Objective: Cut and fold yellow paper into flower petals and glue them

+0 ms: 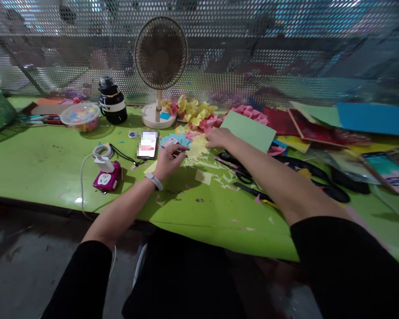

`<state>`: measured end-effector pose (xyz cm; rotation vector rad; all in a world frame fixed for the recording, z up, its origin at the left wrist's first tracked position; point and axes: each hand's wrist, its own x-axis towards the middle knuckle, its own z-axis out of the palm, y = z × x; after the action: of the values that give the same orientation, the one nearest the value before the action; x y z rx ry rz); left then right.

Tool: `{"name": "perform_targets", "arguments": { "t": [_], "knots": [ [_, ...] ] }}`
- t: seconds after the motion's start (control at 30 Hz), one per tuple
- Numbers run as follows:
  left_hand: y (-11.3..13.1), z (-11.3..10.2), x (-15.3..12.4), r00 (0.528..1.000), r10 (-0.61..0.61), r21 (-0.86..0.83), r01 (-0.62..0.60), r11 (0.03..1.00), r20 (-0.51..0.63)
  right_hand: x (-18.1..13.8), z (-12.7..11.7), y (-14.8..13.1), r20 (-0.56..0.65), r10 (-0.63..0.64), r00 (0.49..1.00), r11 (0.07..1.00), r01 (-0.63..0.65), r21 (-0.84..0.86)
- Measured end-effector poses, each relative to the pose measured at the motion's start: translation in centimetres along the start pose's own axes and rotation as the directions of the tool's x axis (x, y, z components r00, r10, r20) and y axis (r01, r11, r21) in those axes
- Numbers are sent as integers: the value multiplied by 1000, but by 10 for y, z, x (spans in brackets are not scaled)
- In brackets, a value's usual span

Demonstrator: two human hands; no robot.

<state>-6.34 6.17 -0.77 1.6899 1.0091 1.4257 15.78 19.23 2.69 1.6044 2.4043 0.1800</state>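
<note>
My left hand [170, 159], with a white band on its wrist, rests on the green table [36, 164] with its fingers pinched at the edge of a yellow paper sheet [199, 148]. My right hand [219, 138] lies further back, fingers stretched flat on the yellow and pink paper pieces. Blue paper squares [174, 139] lie just behind the left hand. A small yellow square [203, 177] and several yellow and pink scraps [226, 177] lie in front of the hands. Black scissors [236, 166] lie under my right forearm.
A phone [148, 144] lies left of the hands, a pink charger box [107, 179] with white cable nearer the edge. At the back stand a fan [160, 57], a black bottle [112, 104], a plastic bowl [80, 116], folded paper flowers [194, 113], coloured sheets [249, 130] and another phone [390, 170].
</note>
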Motion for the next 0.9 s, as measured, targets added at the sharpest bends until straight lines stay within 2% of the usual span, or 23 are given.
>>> {"name": "perform_targets", "arguments": {
  "t": [0.17, 0.23, 0.33, 0.4, 0.47, 0.53, 0.6, 0.67, 0.73, 0.83, 0.9],
  "knots": [
    [-1, 0, -1, 1000, -31, -4, 31, 1000, 5, -9, -1, -1, -53, 94, 994, 995, -91, 50],
    [-1, 0, -1, 998, -58, -12, 59, 998, 16, -15, -5, 0, -94, 118, 989, 987, -107, 118],
    [2, 0, 1, 978, -198, -109, 204, 973, 62, -31, -10, -3, -197, 127, 972, 965, -75, 253],
    [7, 1, 2, 918, -365, -252, 394, 884, 153, -48, -13, -11, -303, 119, 946, 951, -20, 309],
    [11, 2, 3, 817, -507, -389, 577, 718, 274, -72, -13, -25, -439, 78, 895, 940, 81, 332],
    [15, 4, 2, 726, -577, -461, 685, 564, 374, -98, -10, -45, -526, -50, 849, 928, 235, 291],
    [17, 6, 1, 696, -577, -491, 715, 498, 428, -123, -6, -66, -570, -147, 808, 915, 330, 232],
    [17, 9, -1, 721, -548, -511, 690, 513, 423, -142, 0, -81, -610, -212, 763, 896, 401, 190],
    [18, 12, -3, 762, -522, -525, 645, 556, 383, -152, 5, -86, -659, -199, 725, 873, 436, 216],
    [21, 12, -5, 805, -457, -528, 593, 608, 378, -158, 9, -78, -744, -78, 664, 795, 491, 355],
    [23, 11, -5, 817, -395, -522, 574, 631, 420, -158, 11, -70, -755, 26, 655, 700, 527, 481]
  ]
}}
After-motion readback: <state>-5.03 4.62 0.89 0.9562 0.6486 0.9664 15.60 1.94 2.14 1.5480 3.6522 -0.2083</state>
